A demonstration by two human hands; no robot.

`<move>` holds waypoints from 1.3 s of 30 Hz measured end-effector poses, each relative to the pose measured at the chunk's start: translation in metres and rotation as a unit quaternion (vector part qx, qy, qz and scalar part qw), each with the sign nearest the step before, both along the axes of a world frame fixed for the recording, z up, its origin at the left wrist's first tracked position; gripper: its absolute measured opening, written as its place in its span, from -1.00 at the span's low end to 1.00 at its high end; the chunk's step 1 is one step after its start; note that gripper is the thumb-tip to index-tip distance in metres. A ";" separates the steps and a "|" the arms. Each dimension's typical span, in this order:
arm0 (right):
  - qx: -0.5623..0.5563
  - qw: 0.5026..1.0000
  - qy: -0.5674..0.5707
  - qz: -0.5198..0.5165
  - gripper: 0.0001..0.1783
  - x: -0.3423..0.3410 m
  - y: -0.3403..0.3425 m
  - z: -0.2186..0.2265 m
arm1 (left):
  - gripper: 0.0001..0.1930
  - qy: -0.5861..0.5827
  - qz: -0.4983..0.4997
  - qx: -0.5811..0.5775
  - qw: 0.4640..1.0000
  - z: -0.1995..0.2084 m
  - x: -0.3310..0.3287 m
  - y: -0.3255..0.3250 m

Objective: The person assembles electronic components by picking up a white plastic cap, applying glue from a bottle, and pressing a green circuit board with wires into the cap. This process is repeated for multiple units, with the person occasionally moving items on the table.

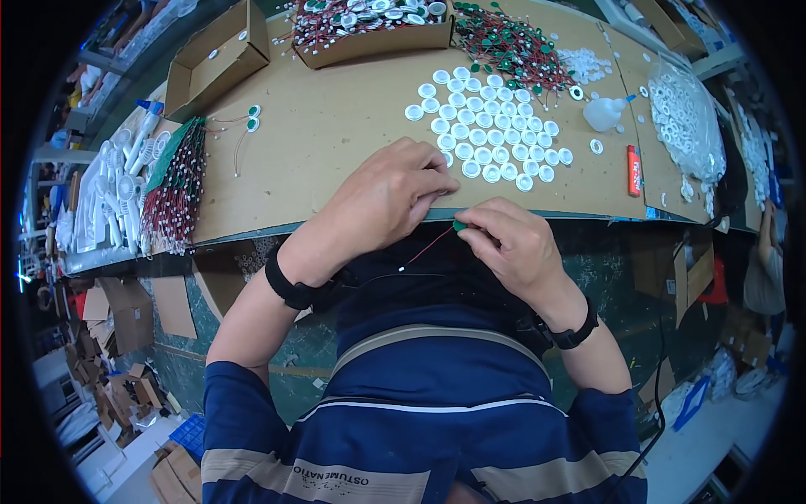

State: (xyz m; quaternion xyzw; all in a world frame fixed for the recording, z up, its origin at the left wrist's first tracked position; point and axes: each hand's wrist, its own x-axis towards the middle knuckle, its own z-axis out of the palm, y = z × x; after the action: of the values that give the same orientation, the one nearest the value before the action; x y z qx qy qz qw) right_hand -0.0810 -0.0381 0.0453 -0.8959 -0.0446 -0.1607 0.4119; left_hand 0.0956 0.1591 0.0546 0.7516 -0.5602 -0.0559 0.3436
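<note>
My right hand (519,248) pinches a small round green circuit board (458,225) between thumb and forefinger, just off the table's front edge. Its thin red wire (430,247) hangs down to a small white plug (401,269). My left hand (393,189) is closed over the front of the table, fingertips pressed together; whatever they may hold is hidden. Right beside those fingertips begins a wide group of round white discs with grey centres (483,137), laid out in a single layer.
A cardboard box (374,46) of wired discs stands at the back, beside a heap of wired green boards (512,50). Rightward are a white squeeze bottle (606,113), a red tube (633,170) and a bag of white rings (684,122). White plastic handles (122,189) and wire bundles (175,189) lie left.
</note>
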 end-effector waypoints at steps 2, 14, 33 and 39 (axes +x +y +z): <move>0.000 1.000 0.005 0.001 -0.72 0.004 0.001 0.003 | -0.66 0.019 -0.018 -0.006 1.000 -0.002 0.002 0.001; -0.022 0.999 0.007 -0.034 -0.77 0.041 0.007 0.009 | -0.67 0.223 0.092 -0.013 0.970 0.003 0.000 0.019; -0.036 0.992 0.101 -0.064 -0.80 0.056 0.010 0.010 | -0.77 0.040 0.113 0.003 0.993 -0.004 -0.009 0.015; -0.045 0.990 0.118 -0.069 -0.81 0.058 0.010 0.011 | -0.81 0.045 0.108 0.018 0.993 0.003 -0.005 0.010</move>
State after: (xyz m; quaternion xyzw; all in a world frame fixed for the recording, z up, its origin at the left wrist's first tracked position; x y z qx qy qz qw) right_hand -0.0233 -0.0284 0.0565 -0.9273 0.0590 -0.0793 0.3611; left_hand 0.0908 0.1692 0.0578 0.8107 -0.4583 -0.0627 0.3589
